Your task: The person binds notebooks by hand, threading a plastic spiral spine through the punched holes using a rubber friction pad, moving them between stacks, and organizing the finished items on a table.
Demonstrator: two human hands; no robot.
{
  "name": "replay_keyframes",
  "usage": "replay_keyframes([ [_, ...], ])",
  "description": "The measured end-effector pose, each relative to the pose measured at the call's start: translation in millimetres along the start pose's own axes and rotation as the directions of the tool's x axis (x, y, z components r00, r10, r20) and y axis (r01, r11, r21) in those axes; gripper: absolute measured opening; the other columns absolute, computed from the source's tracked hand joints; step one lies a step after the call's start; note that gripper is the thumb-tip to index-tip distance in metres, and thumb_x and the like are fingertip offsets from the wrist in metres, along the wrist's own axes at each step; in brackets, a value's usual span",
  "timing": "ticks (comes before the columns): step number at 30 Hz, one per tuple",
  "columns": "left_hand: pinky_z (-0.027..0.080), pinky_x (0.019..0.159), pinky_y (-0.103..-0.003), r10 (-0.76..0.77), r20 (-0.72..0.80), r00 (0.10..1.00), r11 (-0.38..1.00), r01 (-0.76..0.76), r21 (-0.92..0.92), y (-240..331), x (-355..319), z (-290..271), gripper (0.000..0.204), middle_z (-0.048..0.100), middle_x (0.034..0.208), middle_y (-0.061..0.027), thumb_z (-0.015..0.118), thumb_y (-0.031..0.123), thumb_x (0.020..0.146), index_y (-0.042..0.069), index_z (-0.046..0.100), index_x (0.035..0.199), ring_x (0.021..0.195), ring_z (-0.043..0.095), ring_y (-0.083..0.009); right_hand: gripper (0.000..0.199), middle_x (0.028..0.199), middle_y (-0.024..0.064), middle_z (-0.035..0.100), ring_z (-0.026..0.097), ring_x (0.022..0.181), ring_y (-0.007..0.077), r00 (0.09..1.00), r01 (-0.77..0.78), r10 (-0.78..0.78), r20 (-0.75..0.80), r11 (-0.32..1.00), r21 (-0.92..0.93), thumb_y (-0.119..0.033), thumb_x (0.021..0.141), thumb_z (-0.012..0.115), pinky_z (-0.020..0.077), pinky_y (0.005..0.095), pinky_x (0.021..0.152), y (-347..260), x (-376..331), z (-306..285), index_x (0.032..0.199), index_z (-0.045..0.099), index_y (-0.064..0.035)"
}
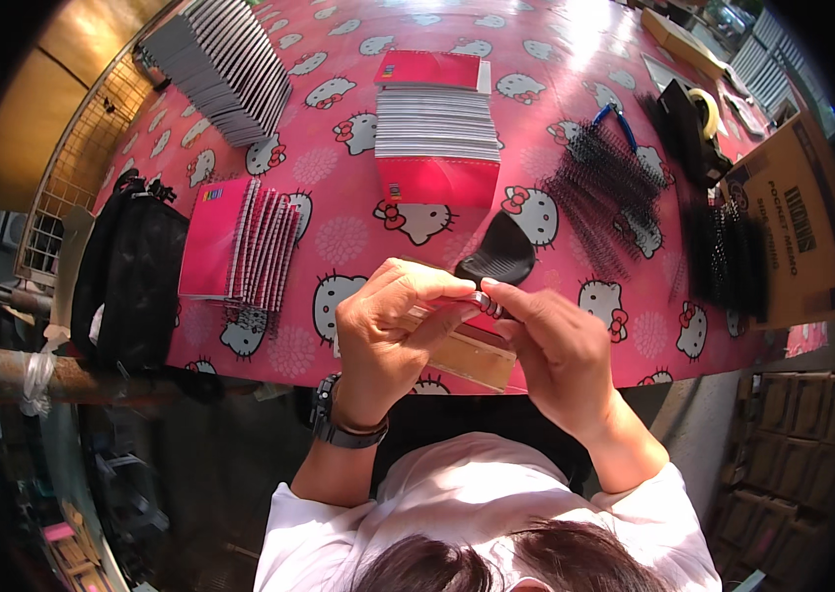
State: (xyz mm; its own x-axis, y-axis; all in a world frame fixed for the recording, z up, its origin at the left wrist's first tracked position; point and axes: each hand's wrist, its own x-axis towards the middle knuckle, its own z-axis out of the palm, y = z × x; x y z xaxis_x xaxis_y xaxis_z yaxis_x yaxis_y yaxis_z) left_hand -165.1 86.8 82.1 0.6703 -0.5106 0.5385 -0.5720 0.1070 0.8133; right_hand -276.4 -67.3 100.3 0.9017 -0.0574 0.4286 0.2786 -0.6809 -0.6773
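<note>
My left hand (383,321) and my right hand (561,360) meet at the table's near edge, thumbs and fingertips pinched together. Between them is a small, shiny greyish piece (482,300), too small to name. Right below the fingers lies a pale wooden block (472,362), with a strip of pink-red beside it, partly hidden by my hands. A black, ridged, rounded object (498,249) rests just beyond my fingertips. Black spiral binding coils (605,202) lie in a loose heap to the right, with blue-handled pliers (618,122) at their far end.
A row of pink-covered notepads (437,123) stands mid-table. Spiral-bound notebooks (240,242) and a tall page stack (220,69) are to the left, near a black bag (136,276). At right are a tape dispenser (694,128), more black coils (728,257) and a cardboard box (797,227).
</note>
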Motion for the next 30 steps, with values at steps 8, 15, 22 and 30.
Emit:
replay_keyframes([
  [8, 0.051, 0.069, -0.027, 0.074, 0.069, 0.995, 0.997, -0.075, 0.016, 4.2, -1.5, 6.1, 0.021, 0.069, 0.087, -0.0066, 0.078, -0.002, 0.071, 0.005, 0.073, 0.090, 0.079, 0.064, -0.0175, 0.057, 0.123, 0.0171, 0.053, 0.057, 0.100, 0.0298, 0.998, -0.032, 0.036, -0.045, 0.994, 0.104, -0.003, 0.077, 0.072, 0.0513, 0.0367, 0.080, 6.6, -3.4, 2.6, 0.130, 0.053, -0.0018],
  [15, 0.052, 0.068, -0.027, 0.073, 0.062, 0.995, 0.997, -0.073, -0.003, 4.5, -0.7, 10.4, 0.021, 0.069, 0.087, -0.0060, 0.078, -0.001, 0.073, 0.006, 0.074, 0.092, 0.079, 0.064, -0.0173, 0.043, 0.102, 0.0155, 0.065, 0.064, 0.085, 0.0236, 0.966, 0.043, 0.015, -0.258, 0.975, 0.218, 0.002, 0.079, 0.070, 0.0528, 0.0312, 0.067, 9.7, -8.9, 11.0, 0.120, 0.059, -0.0004],
  [22, 0.053, 0.068, -0.026, 0.068, 0.042, 0.997, 0.998, -0.069, 0.001, 6.6, -0.4, 14.8, 0.020, 0.068, 0.088, -0.0056, 0.077, -0.002, 0.073, 0.006, 0.074, 0.092, 0.081, 0.065, -0.0163, 0.031, 0.093, 0.0106, 0.060, 0.061, 0.081, 0.0238, 0.946, 0.044, 0.027, -0.323, 0.977, 0.210, 0.001, 0.077, 0.073, 0.0515, 0.0321, 0.064, 9.0, -8.5, 9.4, 0.106, 0.064, -0.0052],
  [30, 0.051, 0.067, -0.028, 0.109, 0.043, 0.993, 0.994, -0.108, -0.032, 7.2, -4.2, 13.7, 0.018, 0.069, 0.086, -0.0049, 0.077, 0.001, 0.073, 0.008, 0.074, 0.089, 0.078, 0.064, -0.0163, 0.026, 0.082, 0.0086, 0.058, 0.057, 0.073, 0.0229, 0.956, 0.087, -0.063, -0.288, 0.994, 0.072, -0.008, 0.074, 0.079, 0.0468, 0.0319, 0.059, 5.1, 0.5, 7.1, 0.092, 0.062, -0.0018],
])
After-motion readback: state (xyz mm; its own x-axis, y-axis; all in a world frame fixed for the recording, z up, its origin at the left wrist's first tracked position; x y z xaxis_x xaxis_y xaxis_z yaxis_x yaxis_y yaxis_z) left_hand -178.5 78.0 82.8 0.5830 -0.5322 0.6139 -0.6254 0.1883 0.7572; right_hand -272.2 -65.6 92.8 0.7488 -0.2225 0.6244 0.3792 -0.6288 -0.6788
